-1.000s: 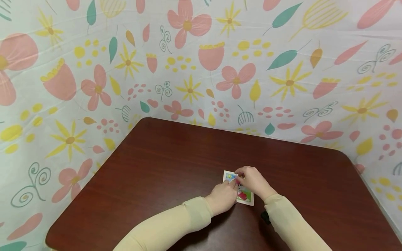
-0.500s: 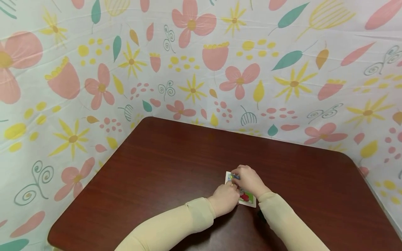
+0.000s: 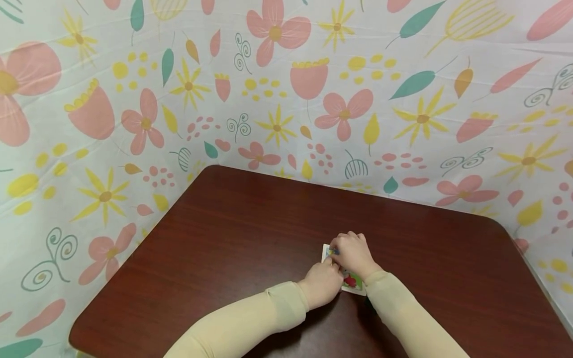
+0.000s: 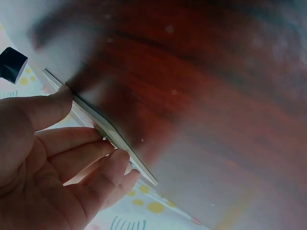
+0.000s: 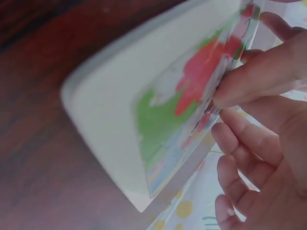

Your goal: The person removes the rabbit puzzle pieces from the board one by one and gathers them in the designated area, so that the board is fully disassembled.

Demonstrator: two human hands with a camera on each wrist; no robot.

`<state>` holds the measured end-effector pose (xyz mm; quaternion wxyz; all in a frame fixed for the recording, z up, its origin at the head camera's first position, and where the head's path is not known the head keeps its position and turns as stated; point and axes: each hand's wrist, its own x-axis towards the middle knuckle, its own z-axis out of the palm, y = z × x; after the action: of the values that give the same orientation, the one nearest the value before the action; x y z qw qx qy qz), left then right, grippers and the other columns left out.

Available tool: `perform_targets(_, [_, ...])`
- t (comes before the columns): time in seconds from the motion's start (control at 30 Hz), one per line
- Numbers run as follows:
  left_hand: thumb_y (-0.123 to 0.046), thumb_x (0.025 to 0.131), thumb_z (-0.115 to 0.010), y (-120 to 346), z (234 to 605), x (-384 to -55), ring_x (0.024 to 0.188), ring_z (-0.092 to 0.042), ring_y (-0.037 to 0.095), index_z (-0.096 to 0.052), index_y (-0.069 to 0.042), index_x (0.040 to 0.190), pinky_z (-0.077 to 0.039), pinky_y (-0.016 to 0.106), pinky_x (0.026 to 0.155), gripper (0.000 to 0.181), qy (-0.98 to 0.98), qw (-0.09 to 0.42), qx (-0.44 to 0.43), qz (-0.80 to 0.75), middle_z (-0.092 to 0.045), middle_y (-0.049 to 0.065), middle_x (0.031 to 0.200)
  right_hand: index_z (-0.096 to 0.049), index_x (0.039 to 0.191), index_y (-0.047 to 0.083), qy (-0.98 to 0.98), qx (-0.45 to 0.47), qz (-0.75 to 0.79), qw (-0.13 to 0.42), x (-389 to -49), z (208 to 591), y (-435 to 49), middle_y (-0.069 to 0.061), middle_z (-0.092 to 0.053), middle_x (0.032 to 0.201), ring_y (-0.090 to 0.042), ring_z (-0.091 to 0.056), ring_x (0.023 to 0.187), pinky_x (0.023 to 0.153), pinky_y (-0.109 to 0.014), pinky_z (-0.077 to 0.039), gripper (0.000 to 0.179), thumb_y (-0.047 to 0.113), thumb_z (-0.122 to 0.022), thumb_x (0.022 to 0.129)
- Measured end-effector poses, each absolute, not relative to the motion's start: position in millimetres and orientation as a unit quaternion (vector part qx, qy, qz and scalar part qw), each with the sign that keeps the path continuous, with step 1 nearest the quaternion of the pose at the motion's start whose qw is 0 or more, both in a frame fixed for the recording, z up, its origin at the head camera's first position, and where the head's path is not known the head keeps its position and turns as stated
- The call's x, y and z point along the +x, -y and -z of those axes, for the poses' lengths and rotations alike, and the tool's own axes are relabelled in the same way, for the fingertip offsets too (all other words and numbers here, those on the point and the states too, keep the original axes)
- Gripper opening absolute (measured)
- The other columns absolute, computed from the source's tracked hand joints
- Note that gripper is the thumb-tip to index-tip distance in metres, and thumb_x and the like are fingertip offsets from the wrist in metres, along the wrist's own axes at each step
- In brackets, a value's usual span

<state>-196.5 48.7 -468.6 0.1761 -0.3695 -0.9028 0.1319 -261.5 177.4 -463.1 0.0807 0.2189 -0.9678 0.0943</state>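
Observation:
A small jigsaw puzzle (image 3: 353, 283) with a white border and a bright picture lies on the table; red and green parts show large in the right wrist view. My left hand (image 3: 321, 283) holds its left side, thumb (image 4: 55, 105) at the edge and fingertips over the picture. Above the upper part, my right hand (image 3: 353, 252) pinches a small blue puzzle piece (image 3: 335, 252), mostly hidden by the fingers. In the right wrist view a fingertip (image 5: 230, 93) touches the picture, while the other fingers curl beside the board. Both hands cover much of the puzzle.
The dark brown wooden table (image 3: 233, 233) has rounded corners and a glossy top. A flower-patterned white cloth (image 3: 277, 99) hangs behind it and along its left side. A small black object (image 4: 13, 64) shows beyond the puzzle in the left wrist view.
My right hand has shifted slightly left over the upper part of the puzzle, and a blue bit now shows at its fingertips. My left hand stays on the left side.

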Motion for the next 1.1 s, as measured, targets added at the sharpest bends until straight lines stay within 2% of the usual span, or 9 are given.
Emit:
perform_targets(0.17, [-0.030,0.095,-0.054,-49,471,-198,0.081,-0.053,0.009,-0.072,-0.024,0.082,-0.047,0.018,0.053,0.023,0.901,0.185,-0.371,-0.126,-0.065,-0.008,0.087,-0.071,0.082,0.006,0.962,0.234,-0.131,0.049,-266,463,-177,-0.004,-0.062,0.079,-0.023,-0.057,0.074,0.069,-0.042,-0.048,0.012,0.012,-0.078,0.074])
perform_targets(0.3, [-0.029,0.094,-0.055,-49,473,-198,0.080,-0.052,0.009,-0.071,-0.025,0.080,-0.047,0.017,0.053,0.022,0.900,0.189,-0.370,-0.128,-0.065,-0.008,0.086,-0.069,0.083,0.003,0.961,0.234,-0.149,0.022,-268,464,-177,-0.007,-0.063,0.080,-0.020,-0.058,0.073,0.067,-0.037,-0.049,0.009,0.006,-0.074,0.076])
perform_targets(0.6, [-0.027,0.093,-0.055,-50,473,-197,0.079,-0.053,0.009,-0.072,-0.025,0.082,-0.047,0.017,0.052,0.020,0.895,0.207,-0.370,-0.139,-0.065,-0.009,0.083,-0.067,0.084,0.002,0.960,0.240,-0.142,-0.004,-269,458,-177,-0.009,-0.062,0.082,-0.021,-0.058,0.073,0.065,-0.036,-0.049,0.012,0.008,-0.075,0.077])
perform_targets(0.9, [-0.026,0.095,-0.053,-53,469,-196,0.090,-0.052,0.007,-0.071,-0.027,0.094,-0.047,0.016,0.054,0.018,0.905,0.152,-0.365,-0.156,-0.065,-0.010,0.097,-0.059,0.085,0.003,0.952,0.233,-0.180,-0.081,-278,459,-183,-0.006,-0.056,0.083,-0.019,-0.050,0.076,0.069,-0.034,-0.044,0.012,0.005,-0.071,0.082])
perform_targets(1.1, [-0.027,0.096,-0.054,-50,468,-196,0.088,-0.053,0.007,-0.072,-0.027,0.093,-0.047,0.016,0.053,0.017,0.904,0.151,-0.366,-0.159,-0.066,-0.009,0.095,-0.057,0.085,0.004,0.950,0.220,-0.206,-0.087,-281,462,-184,-0.006,-0.052,0.084,-0.017,-0.045,0.073,0.067,-0.033,-0.042,0.015,0.007,-0.072,0.082])
